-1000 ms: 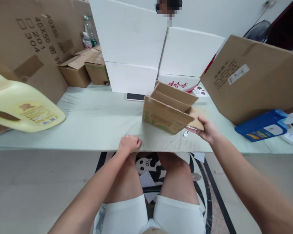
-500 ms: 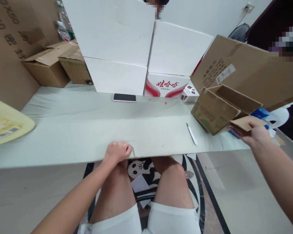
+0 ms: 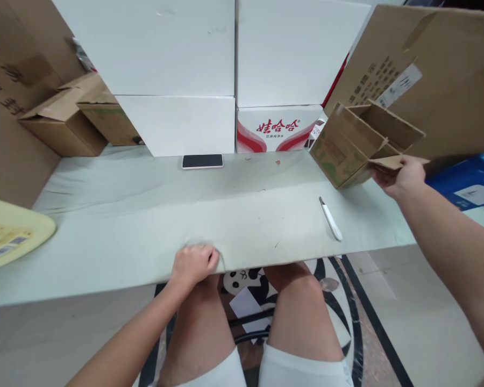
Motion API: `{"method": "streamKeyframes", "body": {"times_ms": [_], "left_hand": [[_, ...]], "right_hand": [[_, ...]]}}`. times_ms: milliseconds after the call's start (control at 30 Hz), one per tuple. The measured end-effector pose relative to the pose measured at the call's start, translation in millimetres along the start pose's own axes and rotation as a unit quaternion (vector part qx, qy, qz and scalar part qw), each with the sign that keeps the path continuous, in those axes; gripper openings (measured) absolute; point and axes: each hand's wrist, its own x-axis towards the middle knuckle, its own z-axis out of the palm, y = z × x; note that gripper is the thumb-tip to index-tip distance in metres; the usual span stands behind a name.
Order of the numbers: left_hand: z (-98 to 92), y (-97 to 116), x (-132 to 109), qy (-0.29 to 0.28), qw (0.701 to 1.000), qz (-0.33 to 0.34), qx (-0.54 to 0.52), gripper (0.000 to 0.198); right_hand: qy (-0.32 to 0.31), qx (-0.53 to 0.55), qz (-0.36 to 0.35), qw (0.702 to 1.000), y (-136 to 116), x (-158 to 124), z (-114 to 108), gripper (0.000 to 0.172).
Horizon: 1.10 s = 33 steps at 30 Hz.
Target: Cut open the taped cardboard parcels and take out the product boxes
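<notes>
My right hand (image 3: 405, 174) grips the raised flap of an open cardboard box (image 3: 341, 150) at the right of the table. That box is tilted, its open top facing up and right, and its inside shows only in part. At the table's front edge my left hand (image 3: 196, 263) rests as a closed fist on the pale cloth, beside a small fold; nothing shows in its fingers. A white-handled craft knife (image 3: 331, 219) lies on the cloth between my hands. Farther back is a phone (image 3: 202, 161), lying flat with its dark screen up.
White boxes (image 3: 175, 126) and a red-and-white carton (image 3: 280, 129) form a wall at the back. Large cardboard (image 3: 455, 70) stands right, behind a blue bottle (image 3: 463, 180). Left are smaller cardboard boxes (image 3: 64, 126) and a yellow bottle (image 3: 14, 234). My legs are under the table edge (image 3: 116, 290).
My right hand has shifted the cardboard box left and back, now largely covering the small white box. More of the blue bottle shows. My left fist stays put; the view has tilted down.
</notes>
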Motion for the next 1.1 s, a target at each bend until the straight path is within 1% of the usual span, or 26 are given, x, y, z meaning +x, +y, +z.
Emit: {"method": "streamKeyframes", "body": {"times_ms": [67, 133, 233, 300, 333, 367, 400, 467, 533, 600, 633, 667, 700, 733, 800, 833, 867, 900, 967, 1033, 1100], "left_hand": [[4.7, -2.6, 0.9, 0.017, 1.0, 0.01, 0.004, 0.044], [11.2, -5.8, 1.5, 0.057, 0.998, 0.03, 0.006, 0.041], [19.9, -10.1, 1.1, 0.166, 0.983, 0.077, 0.003, 0.038], [21.9, -11.5, 0.2, 0.231, 0.967, 0.105, -0.001, 0.037], [21.4, -11.7, 0.0, 0.251, 0.961, 0.115, -0.002, 0.037], [20.1, -11.6, 0.0, 0.263, 0.957, 0.123, -0.002, 0.037], [18.3, -11.3, 0.3, 0.268, 0.955, 0.13, -0.001, 0.038], [14.4, -10.4, 1.4, 0.269, 0.953, 0.139, 0.001, 0.038], [11.9, -10.0, 2.7, 0.269, 0.953, 0.141, 0.005, 0.038], [12.4, -10.2, 3.4, 0.273, 0.952, 0.138, 0.009, 0.039], [13.8, -10.5, 3.5, 0.275, 0.952, 0.136, 0.011, 0.039], [15.7, -10.9, 3.5, 0.276, 0.952, 0.132, 0.013, 0.039], [17.9, -11.4, 3.4, 0.276, 0.952, 0.129, 0.013, 0.038], [19.9, -11.7, 3.3, 0.272, 0.954, 0.124, 0.013, 0.038], [22.4, -11.6, 3.2, 0.247, 0.963, 0.107, 0.01, 0.036], [22.1, -10.9, 3.0, 0.223, 0.97, 0.094, 0.008, 0.036], [20.7, -9.7, 2.7, 0.192, 0.978, 0.079, 0.005, 0.037], [18.1, -8.1, 2.2, 0.156, 0.986, 0.06, 0.001, 0.037], [10.7, -4.0, 0.5, 0.089, 0.996, 0.026, -0.016, 0.04], [2.4, -0.1, -2.1, 0.052, 0.998, 0.007, -0.04, 0.043], [-4.0, 2.2, -4.3, 0.049, 0.997, 0.002, -0.062, 0.043]], "right_hand": [[-0.025, 0.011, 0.034, 0.999, -1.2, 11.7, 15.6, 0.077], [-0.036, 0.029, 0.065, 0.997, -3.8, 20.2, 33.7, 0.086], [-0.031, 0.063, 0.086, 0.994, -8.1, 32.7, 65.5, 0.094], [-0.028, 0.067, 0.085, 0.994, -11.2, 45.7, 89.5, 0.092], [-0.032, 0.063, 0.081, 0.994, -13.1, 53.7, 102.2, 0.089], [-0.052, 0.057, 0.074, 0.994, -15.4, 61.6, 115.3, 0.086], [-0.089, 0.05, 0.068, 0.992, -17.8, 68.6, 128.4, 0.083], [-0.191, 0.026, 0.066, 0.979, -22.3, 74.3, 153.3, 0.076], [-0.277, -0.019, 0.06, 0.959, -23.6, 62.8, 172.6, 0.074], [-0.305, -0.063, 0.039, 0.95, -18.1, 32.1, 180.2, 0.07], [-0.309, -0.069, 0.021, 0.948, -12.2, 10.9, 177.7, 0.066], [-0.308, -0.075, 0.007, 0.948, -4.3, -12.9, 170.4, 0.058], [-0.308, -0.09, -0.017, 0.947, 5.2, -38.0, 158.4, 0.049], [-0.303, -0.146, -0.075, 0.939, 15.9, -63.2, 142.4, 0.047], [-0.265, -0.243, -0.172, 0.917, 37.5, -110.1, 103.0, 0.055], [-0.244, -0.291, -0.2, 0.903, 47.2, -130.1, 82.5, 0.06], [-0.226, -0.339, -0.205, 0.89, 55.3, -147.2, 63.5, 0.065], [-0.217, -0.383, -0.194, 0.877, 61.7, -161.1, 47.0, 0.067], [-0.22, -0.432, -0.141, 0.863, 67.7, -179.3, 24.1, 0.066], [-0.231, -0.427, -0.093, 0.869, 64.7, -188.5, 15.4, 0.061], [-0.235, -0.396, -0.09, 0.883, 54.3, -195.8, 20.0, 0.055]]}}
